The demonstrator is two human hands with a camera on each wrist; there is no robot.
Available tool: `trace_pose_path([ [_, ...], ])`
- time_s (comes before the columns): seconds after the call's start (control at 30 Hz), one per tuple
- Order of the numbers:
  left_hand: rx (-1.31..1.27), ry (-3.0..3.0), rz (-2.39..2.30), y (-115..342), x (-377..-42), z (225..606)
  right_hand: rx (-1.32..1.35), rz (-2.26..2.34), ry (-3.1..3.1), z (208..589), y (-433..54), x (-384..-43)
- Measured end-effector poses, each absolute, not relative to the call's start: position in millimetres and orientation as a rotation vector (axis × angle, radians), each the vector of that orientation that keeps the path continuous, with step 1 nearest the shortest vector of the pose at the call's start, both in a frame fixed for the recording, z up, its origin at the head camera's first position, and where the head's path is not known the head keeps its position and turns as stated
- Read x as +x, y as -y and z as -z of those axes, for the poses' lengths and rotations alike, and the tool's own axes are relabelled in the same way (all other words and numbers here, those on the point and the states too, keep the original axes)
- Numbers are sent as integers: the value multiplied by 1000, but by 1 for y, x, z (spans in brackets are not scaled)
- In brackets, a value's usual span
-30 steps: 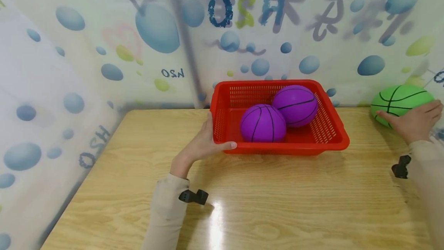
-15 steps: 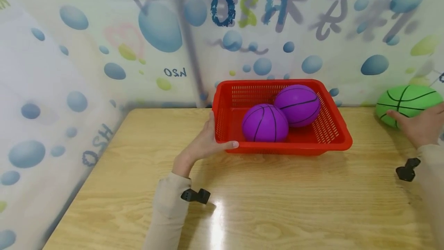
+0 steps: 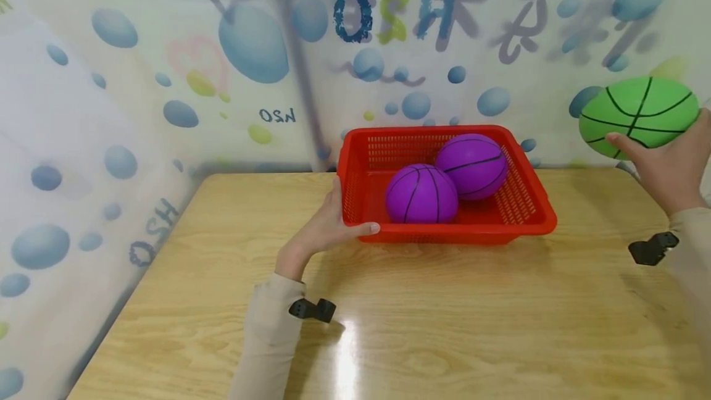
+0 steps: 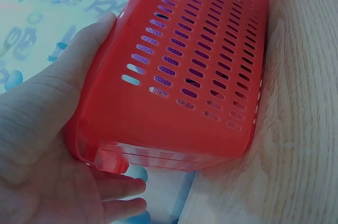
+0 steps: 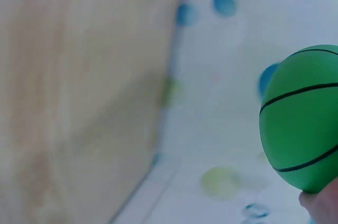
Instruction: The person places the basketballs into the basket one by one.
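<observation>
In the head view my left hand grips the front left corner of a red plastic basket, thumb along the front rim and fingers at the left side. The left wrist view shows the basket's slotted wall close up, with the thumb on its rim. Two purple balls with black basketball lines, a front one and a rear one, lie touching inside. At the far right my right hand holds a green ball above the table, thumb across its lower front. Most of that hand is outside the right wrist view.
The basket stands on a light wooden table, near its back edge. Behind and to the left rises a pale wall covering with printed blue and green drops. A black wrist camera sits on the left sleeve.
My right hand has lifted the green ball off the table at the back right. The left hand and the basket with the purple balls stay in place.
</observation>
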State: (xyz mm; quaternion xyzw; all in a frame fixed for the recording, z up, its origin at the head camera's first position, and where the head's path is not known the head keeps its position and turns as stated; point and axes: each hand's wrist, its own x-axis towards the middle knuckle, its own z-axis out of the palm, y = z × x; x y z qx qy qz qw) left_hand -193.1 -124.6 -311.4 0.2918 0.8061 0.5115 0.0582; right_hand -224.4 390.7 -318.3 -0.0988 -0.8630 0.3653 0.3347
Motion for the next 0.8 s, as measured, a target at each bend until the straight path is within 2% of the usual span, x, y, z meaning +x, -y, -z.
trace_pose_path([
  [0.37, 878, -2453, -1551, 127, -193, 312, -226, -1127, 2357, 269, -325, -232],
  [0.8, 859, -2429, -1566, 127, -192, 313, 18, -1165, 2470, 254, -266, -238],
])
